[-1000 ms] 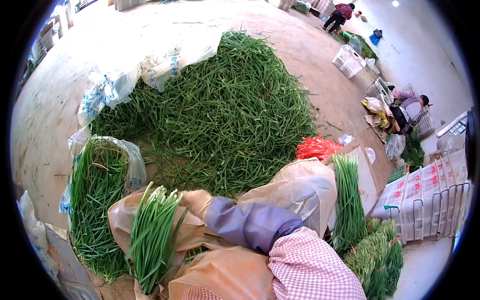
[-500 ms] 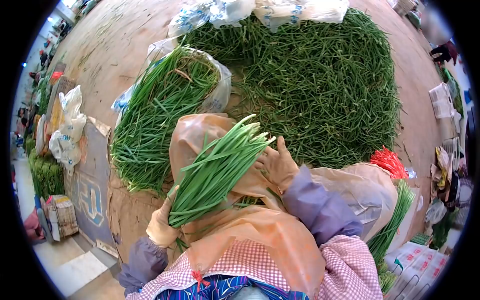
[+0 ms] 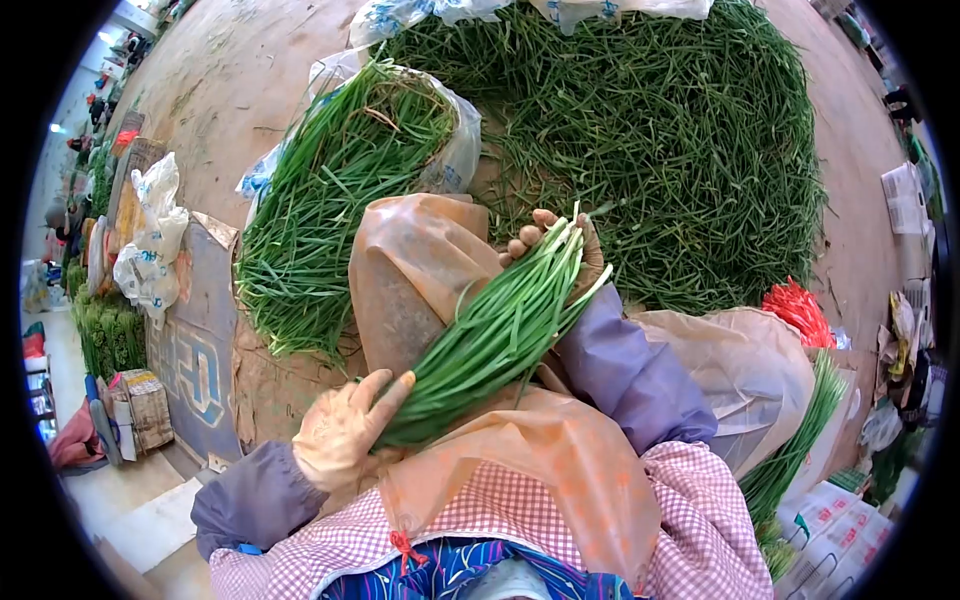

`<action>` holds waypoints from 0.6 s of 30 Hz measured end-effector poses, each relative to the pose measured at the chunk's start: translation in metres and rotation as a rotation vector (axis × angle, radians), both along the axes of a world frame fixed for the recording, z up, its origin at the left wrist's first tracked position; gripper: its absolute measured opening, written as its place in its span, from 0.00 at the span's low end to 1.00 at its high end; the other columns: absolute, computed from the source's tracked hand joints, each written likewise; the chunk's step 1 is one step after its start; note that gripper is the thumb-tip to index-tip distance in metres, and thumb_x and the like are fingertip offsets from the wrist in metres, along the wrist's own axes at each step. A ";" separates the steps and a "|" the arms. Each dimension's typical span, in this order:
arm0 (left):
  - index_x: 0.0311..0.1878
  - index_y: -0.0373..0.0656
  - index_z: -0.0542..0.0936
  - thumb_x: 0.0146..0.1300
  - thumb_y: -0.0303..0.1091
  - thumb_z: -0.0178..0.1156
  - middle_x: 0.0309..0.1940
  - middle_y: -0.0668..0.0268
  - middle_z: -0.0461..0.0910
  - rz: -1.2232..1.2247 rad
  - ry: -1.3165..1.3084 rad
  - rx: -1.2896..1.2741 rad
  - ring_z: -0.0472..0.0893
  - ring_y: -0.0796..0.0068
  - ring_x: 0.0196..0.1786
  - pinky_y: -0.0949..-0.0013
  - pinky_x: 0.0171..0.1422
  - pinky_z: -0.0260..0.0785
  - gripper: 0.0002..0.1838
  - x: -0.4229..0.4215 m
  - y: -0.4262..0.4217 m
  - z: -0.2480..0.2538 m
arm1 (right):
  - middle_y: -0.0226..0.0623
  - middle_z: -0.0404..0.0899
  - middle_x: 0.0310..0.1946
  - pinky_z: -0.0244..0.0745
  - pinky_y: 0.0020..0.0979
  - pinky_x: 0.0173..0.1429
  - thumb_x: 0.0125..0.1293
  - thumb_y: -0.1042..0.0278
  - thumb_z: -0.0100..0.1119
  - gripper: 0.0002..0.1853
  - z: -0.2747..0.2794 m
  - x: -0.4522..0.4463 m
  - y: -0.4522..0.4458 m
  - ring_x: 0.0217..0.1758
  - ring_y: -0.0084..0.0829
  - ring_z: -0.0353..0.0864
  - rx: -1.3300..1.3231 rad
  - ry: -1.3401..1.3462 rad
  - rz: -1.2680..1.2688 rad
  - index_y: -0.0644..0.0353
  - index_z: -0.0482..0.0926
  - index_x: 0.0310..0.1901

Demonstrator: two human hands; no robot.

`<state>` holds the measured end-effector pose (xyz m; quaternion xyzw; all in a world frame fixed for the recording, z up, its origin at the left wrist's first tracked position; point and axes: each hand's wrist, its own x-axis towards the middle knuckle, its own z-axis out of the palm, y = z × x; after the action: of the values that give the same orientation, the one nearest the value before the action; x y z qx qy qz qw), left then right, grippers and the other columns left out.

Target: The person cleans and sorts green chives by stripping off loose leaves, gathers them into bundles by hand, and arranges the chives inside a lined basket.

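A bunch of garlic chives [image 3: 490, 325] lies slantwise across my apron-covered lap, white stem ends up and to the right. My right hand [image 3: 590, 255] is closed round the stem end, its fingertips curling over from the far side. At the lower left, my left hand [image 3: 345, 425] holds the leaf end, with thumb and forefinger along the top; its other fingers are largely hidden. The leaves near it are slightly blurred. Beyond my knee, more chives [image 3: 335, 210] lie in an open clear plastic bag [image 3: 462, 135].
A wide heap of loose chives [image 3: 680, 150] spreads on the floor ahead, plastic bags [image 3: 430, 15] at its far edge. Red ties [image 3: 798, 312] lie to the right, near another chive bundle [image 3: 800, 430]. Printed cardboard [image 3: 190, 350] stands at the left.
My right hand, earlier open beside the stem ends, is now closed round them. The bunch has shifted right and tilted flatter. My left hand has turned, its back now showing. The view has shifted slightly.
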<state>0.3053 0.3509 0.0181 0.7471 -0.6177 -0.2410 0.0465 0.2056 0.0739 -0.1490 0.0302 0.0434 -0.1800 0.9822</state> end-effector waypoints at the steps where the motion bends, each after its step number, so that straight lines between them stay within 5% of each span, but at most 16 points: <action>1: 0.67 0.38 0.65 0.45 0.37 0.72 0.54 0.48 0.73 -0.032 0.141 0.222 0.78 0.44 0.49 0.56 0.54 0.73 0.44 0.006 -0.010 0.022 | 0.43 0.81 0.38 0.72 0.50 0.60 0.68 0.41 0.49 0.28 -0.007 -0.002 -0.003 0.43 0.45 0.79 -0.051 -0.061 0.022 0.60 0.78 0.53; 4: 0.66 0.38 0.66 0.48 0.35 0.71 0.57 0.47 0.72 -0.110 0.379 0.107 0.75 0.47 0.58 0.55 0.59 0.72 0.41 0.040 -0.017 0.045 | 0.37 0.78 0.33 0.70 0.45 0.58 0.71 0.42 0.44 0.27 -0.007 -0.001 -0.003 0.40 0.38 0.76 -0.141 -0.204 0.064 0.59 0.78 0.53; 6: 0.65 0.39 0.68 0.51 0.36 0.71 0.59 0.52 0.72 0.059 0.496 -0.211 0.72 0.54 0.64 0.54 0.63 0.69 0.37 0.054 -0.041 0.064 | 0.33 0.76 0.30 0.69 0.41 0.57 0.72 0.44 0.42 0.26 0.005 -0.002 -0.002 0.39 0.34 0.74 -0.174 -0.242 0.083 0.57 0.78 0.52; 8: 0.68 0.39 0.64 0.52 0.37 0.72 0.61 0.55 0.70 0.251 0.774 -0.478 0.72 0.61 0.63 0.52 0.64 0.67 0.41 0.062 -0.066 0.025 | 0.31 0.75 0.29 0.68 0.39 0.56 0.72 0.44 0.43 0.25 0.019 -0.002 0.004 0.38 0.32 0.73 -0.199 -0.257 0.078 0.56 0.78 0.51; 10: 0.71 0.39 0.57 0.49 0.40 0.74 0.62 0.58 0.68 0.435 1.267 -0.237 0.71 0.65 0.63 0.58 0.67 0.62 0.49 0.044 -0.118 -0.018 | 0.30 0.74 0.29 0.68 0.39 0.55 0.71 0.44 0.43 0.24 0.023 0.001 0.005 0.38 0.31 0.73 -0.239 -0.302 0.096 0.56 0.77 0.51; 12: 0.72 0.38 0.52 0.47 0.39 0.75 0.62 0.61 0.66 0.375 1.371 -0.020 0.68 0.68 0.64 0.63 0.69 0.58 0.54 0.014 -0.144 -0.064 | 0.34 0.75 0.30 0.70 0.40 0.54 0.71 0.43 0.45 0.25 0.028 -0.004 0.003 0.39 0.35 0.74 -0.261 -0.234 0.106 0.57 0.76 0.54; 14: 0.72 0.38 0.53 0.47 0.39 0.75 0.60 0.64 0.67 0.336 1.541 0.130 0.65 0.70 0.64 0.67 0.71 0.55 0.53 -0.005 -0.151 -0.077 | 0.38 0.78 0.33 0.73 0.44 0.52 0.70 0.43 0.46 0.27 0.034 -0.014 0.004 0.41 0.40 0.77 -0.213 -0.124 0.105 0.59 0.75 0.56; 18: 0.68 0.40 0.62 0.49 0.34 0.74 0.57 0.64 0.73 0.433 1.724 0.210 0.72 0.72 0.59 0.67 0.66 0.63 0.44 -0.013 -0.143 -0.078 | 0.50 0.81 0.44 0.76 0.50 0.58 0.69 0.44 0.49 0.27 0.040 -0.023 -0.027 0.54 0.50 0.79 -0.218 -0.092 0.001 0.58 0.73 0.58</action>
<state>0.2920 0.2080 -0.0598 0.4069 -0.1883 -0.7600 0.4704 0.1822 0.0474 -0.1090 -0.0688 -0.0217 -0.1818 0.9807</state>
